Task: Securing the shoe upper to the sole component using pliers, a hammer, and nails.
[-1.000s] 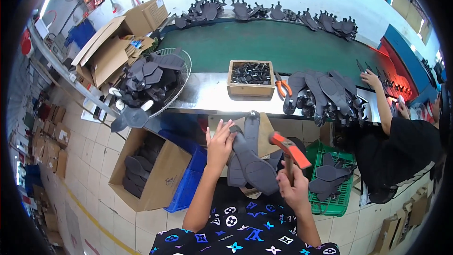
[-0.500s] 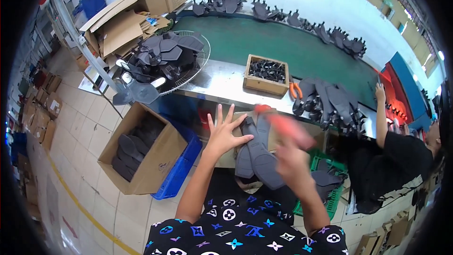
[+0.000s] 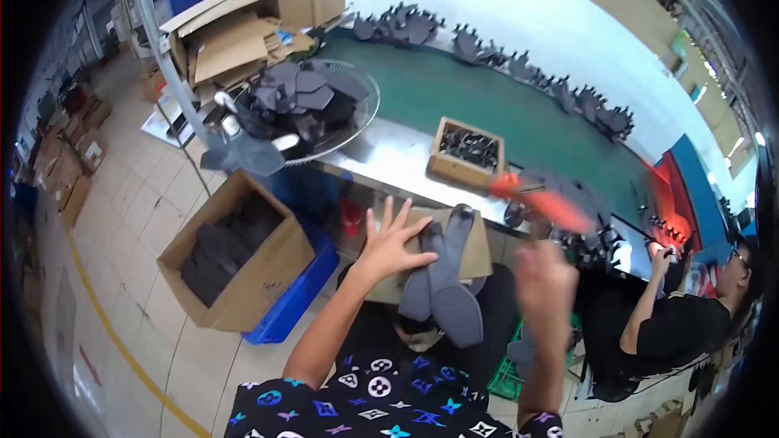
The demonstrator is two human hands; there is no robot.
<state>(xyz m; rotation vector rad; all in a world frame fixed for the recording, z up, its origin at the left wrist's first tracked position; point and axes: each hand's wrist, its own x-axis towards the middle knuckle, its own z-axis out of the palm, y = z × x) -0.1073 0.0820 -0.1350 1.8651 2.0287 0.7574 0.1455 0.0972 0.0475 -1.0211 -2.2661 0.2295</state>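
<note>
My left hand lies with fingers spread at the left edge of several dark grey shoe soles. Its thumb reaches onto the upper part of one of them. The soles rest overlapping on a tan board above my lap, heel ends toward me. Raised to the right of them, my right hand is closed round a red mallet. Motion smears both the mallet and that hand, and the mallet's handle is mostly hidden by the fist.
Ahead, a wooden box of small black parts stands on the metal bench edge beside a green belt. A wire basket holds grey soles. At left, a cardboard box sits on a blue crate. A co-worker sits at right.
My right hand and the mallet have swung up and to the right, away from the soles. My left hand stays beside them. The whole view has shifted slightly; the co-worker's arm is lower.
</note>
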